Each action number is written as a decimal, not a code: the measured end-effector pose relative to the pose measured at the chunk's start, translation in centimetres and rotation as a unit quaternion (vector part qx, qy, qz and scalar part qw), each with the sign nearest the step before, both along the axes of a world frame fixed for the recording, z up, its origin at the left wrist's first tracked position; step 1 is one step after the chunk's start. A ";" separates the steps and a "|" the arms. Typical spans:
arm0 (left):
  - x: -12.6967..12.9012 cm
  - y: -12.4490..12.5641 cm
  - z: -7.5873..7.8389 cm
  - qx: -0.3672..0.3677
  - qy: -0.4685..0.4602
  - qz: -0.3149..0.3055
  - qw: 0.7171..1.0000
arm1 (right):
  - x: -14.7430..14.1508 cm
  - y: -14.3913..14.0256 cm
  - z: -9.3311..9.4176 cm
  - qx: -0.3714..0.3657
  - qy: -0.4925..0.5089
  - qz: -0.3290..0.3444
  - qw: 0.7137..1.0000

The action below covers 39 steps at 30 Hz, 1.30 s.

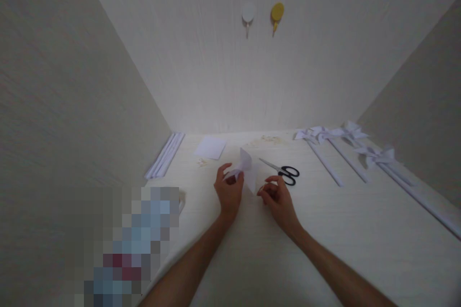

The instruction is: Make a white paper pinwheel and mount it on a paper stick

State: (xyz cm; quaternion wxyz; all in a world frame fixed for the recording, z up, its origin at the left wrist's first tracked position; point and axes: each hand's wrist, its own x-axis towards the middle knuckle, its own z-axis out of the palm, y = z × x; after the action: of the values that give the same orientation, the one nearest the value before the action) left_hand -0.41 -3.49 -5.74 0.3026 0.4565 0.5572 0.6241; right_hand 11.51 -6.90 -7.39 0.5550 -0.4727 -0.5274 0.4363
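Observation:
A white paper pinwheel (249,172), its blades partly curled, is pinched between the thumb and fingers of my left hand (229,195) above the table. Just right of it, my right hand (280,202) is closed in a pinch. Something small and pale shows at its fingertips, too small to name. Black-handled scissors (286,172) lie slightly open behind my right hand, blades pointing left. Behind my left hand rests a square of white paper (211,147), with a little pile of small pale pieces (202,163) in front of it.
Several rolled white paper sticks (165,156) lie at the table's left edge. On the right, several finished pinwheels on sticks (326,148) are laid out. More pale bits (272,139) lie near the back wall. A white hook (248,13) and a yellow hook (277,12) are on the wall.

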 end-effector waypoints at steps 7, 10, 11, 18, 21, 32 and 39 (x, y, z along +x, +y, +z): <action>-0.3 0.3 0.4 -0.020 -0.041 0.026 0.999 | 0.6 -0.1 0.0 0.034 -0.077 -0.052 0.995; -0.3 0.4 0.4 -0.010 -0.065 0.042 0.997 | 0.7 0.0 0.1 0.020 -0.093 -0.062 0.994; -0.3 0.5 0.4 -0.008 -0.077 0.046 0.996 | 0.6 0.0 0.1 0.013 -0.098 -0.062 0.993; -0.3 0.5 0.7 -0.015 -0.088 0.049 0.995 | 0.3 -0.1 0.3 0.014 -0.189 -0.029 0.981; -0.3 0.5 0.6 -0.016 -0.088 0.041 0.995 | 0.3 -0.2 0.4 0.024 -0.210 -0.009 0.977; 0.0 0.3 0.4 -0.006 -0.086 0.021 0.996 | 0.2 -0.2 0.4 0.033 -0.193 0.002 0.981; 0.0 0.2 0.5 -0.009 -0.076 0.008 0.997 | 0.2 -0.2 0.6 0.028 -0.198 0.004 0.980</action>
State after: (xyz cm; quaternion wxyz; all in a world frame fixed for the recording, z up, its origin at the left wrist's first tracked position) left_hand -0.40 -3.26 -5.26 0.3427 0.4007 0.5418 0.6546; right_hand 11.68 -7.13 -6.78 0.4504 -0.5321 -0.6408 0.3214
